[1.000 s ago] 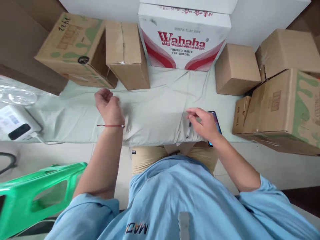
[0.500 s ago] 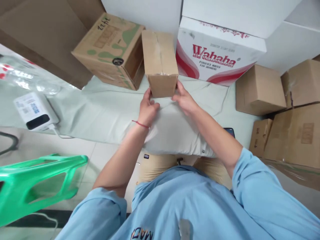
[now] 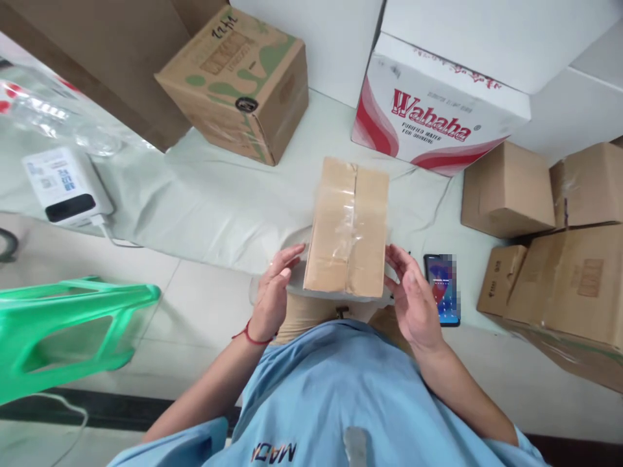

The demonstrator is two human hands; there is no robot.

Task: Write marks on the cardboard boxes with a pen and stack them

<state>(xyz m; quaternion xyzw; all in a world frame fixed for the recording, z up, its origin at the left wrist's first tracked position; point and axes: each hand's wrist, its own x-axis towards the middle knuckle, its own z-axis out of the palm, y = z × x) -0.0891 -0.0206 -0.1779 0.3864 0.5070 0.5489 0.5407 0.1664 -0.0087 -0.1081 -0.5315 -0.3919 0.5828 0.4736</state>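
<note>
A taped brown cardboard box [image 3: 335, 227] sits at the near edge of the cloth-covered table, right in front of my body. Clear tape runs down the seam of its top. My left hand [image 3: 273, 292], with a red string on the wrist, is beside the box's left side, fingers stretched out and a small gap from the cardboard. On the other side my right hand [image 3: 415, 299] is held with its fingers apart, the fingertips close to the box's right side; whether they touch it I cannot tell. A phone [image 3: 440, 288] with a lit screen lies just right of that hand.
A brown box with green print [image 3: 233, 84] and a white and red Wahaha carton [image 3: 433, 110] stand at the back. Several brown boxes [image 3: 509, 188] are stacked on the right. A white device [image 3: 68, 188] with a cable lies left, above a green stool [image 3: 78, 331].
The taped box has come from the back of the table to its near edge. Both hands have drawn back toward my body and opened from their hold on it.
</note>
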